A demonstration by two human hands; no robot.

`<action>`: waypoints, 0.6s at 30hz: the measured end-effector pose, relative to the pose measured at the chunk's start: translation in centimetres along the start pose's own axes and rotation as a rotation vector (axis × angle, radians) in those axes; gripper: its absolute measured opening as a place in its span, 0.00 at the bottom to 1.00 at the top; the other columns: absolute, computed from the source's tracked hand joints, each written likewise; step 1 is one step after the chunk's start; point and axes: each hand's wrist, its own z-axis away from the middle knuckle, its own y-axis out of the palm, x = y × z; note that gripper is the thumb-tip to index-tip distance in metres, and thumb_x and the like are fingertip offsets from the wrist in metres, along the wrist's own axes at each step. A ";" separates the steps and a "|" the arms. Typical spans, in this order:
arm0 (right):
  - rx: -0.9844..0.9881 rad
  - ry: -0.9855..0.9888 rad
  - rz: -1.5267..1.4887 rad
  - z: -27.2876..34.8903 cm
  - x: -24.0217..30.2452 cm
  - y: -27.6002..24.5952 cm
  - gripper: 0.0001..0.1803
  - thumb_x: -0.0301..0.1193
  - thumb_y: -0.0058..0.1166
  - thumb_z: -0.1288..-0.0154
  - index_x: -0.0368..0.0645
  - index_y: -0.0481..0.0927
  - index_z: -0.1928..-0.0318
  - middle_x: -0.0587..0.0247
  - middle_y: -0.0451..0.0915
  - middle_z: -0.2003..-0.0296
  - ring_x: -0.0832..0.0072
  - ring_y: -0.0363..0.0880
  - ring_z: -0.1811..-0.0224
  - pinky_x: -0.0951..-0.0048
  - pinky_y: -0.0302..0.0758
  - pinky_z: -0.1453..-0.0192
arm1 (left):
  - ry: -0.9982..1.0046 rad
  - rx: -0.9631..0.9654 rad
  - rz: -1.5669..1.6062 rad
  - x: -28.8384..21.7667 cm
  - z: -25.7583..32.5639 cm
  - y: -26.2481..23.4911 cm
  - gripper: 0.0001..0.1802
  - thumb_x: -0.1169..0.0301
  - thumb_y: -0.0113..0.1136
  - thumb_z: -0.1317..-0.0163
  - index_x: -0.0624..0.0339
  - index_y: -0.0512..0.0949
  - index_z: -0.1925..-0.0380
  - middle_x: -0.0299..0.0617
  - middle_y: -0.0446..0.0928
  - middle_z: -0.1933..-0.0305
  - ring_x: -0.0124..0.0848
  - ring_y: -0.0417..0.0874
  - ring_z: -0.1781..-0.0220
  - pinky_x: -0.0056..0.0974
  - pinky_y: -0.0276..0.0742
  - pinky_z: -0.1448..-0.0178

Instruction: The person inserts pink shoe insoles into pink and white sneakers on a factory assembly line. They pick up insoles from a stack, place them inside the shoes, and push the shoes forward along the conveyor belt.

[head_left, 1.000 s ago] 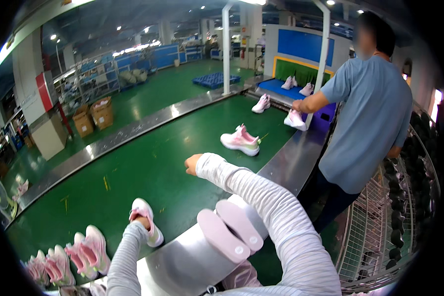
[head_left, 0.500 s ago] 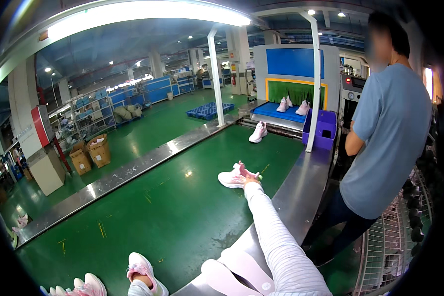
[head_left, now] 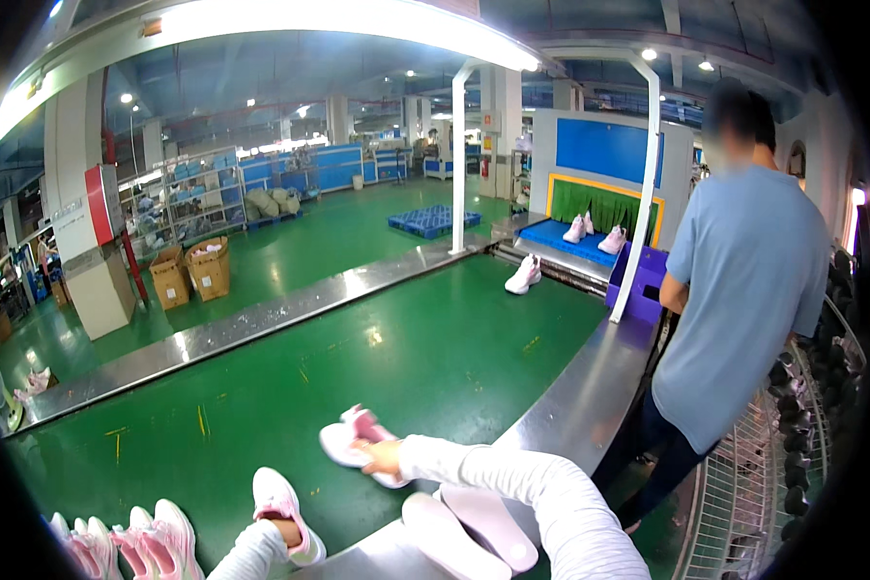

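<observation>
right hand [head_left: 382, 456] clasps a pink shoe [head_left: 358, 447] on the green belt [head_left: 435, 358]; left hand [head_left: 285, 532] seemingly grips another shoe [head_left: 282, 503] near the belt's near edge.

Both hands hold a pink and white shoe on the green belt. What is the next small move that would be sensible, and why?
Probably draw the right hand back toward the body with its shoe. That shoe lies tilted, apart from the others and farther out on the green belt, while the left hand has its shoe beside the row of pink shoes at the near edge.
</observation>
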 end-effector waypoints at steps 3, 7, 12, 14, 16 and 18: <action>0.321 0.042 -0.547 3.1 12.5 -2.0 0.37 0.33 0.42 0.45 0.51 0.43 0.36 0.51 0.66 0.48 0.65 0.79 0.73 0.76 0.79 0.74 | 0.025 0.076 -0.089 -0.1 -0.4 -0.3 0.17 0.65 0.55 0.56 0.49 0.76 0.61 0.38 0.76 0.56 0.37 0.75 0.56 0.36 0.71 0.53; 0.025 -0.333 -0.139 4.9 19.0 -0.3 0.28 0.36 0.44 0.44 0.50 0.56 0.41 0.46 0.77 0.69 0.51 0.76 0.64 0.59 0.73 0.59 | -0.006 0.049 -0.062 0.6 -1.5 0.8 0.16 0.64 0.56 0.55 0.50 0.77 0.63 0.39 0.76 0.58 0.37 0.76 0.58 0.37 0.71 0.54; -0.171 -0.235 -0.178 15.7 17.9 -5.5 0.21 0.37 0.45 0.43 0.49 0.68 0.48 0.48 0.77 0.67 0.53 0.75 0.66 0.59 0.71 0.61 | -0.424 -0.748 0.475 -0.9 0.6 0.0 0.14 0.64 0.52 0.48 0.64 0.73 0.68 0.49 0.74 0.64 0.43 0.77 0.62 0.41 0.74 0.58; -0.282 0.079 -0.086 19.1 16.4 -6.0 0.18 0.39 0.47 0.44 0.43 0.72 0.55 0.51 0.78 0.66 0.55 0.76 0.67 0.60 0.71 0.62 | -0.496 -1.049 0.361 -1.1 -0.1 2.9 0.15 0.68 0.53 0.49 0.66 0.69 0.63 0.49 0.70 0.58 0.42 0.73 0.55 0.41 0.73 0.56; -0.536 0.260 0.146 22.2 12.3 -4.1 0.23 0.41 0.50 0.47 0.39 0.71 0.55 0.55 0.78 0.64 0.57 0.77 0.69 0.60 0.72 0.64 | -0.534 -1.125 0.365 -1.9 0.6 1.8 0.22 0.69 0.52 0.49 0.69 0.66 0.55 0.50 0.68 0.52 0.42 0.69 0.49 0.40 0.70 0.51; -0.442 0.602 0.374 23.6 11.5 -3.2 0.31 0.44 0.53 0.48 0.43 0.65 0.46 0.54 0.77 0.73 0.59 0.78 0.70 0.63 0.74 0.66 | -0.590 -1.115 0.354 -1.6 0.9 1.5 0.27 0.69 0.51 0.48 0.69 0.62 0.48 0.50 0.62 0.44 0.42 0.63 0.42 0.39 0.66 0.45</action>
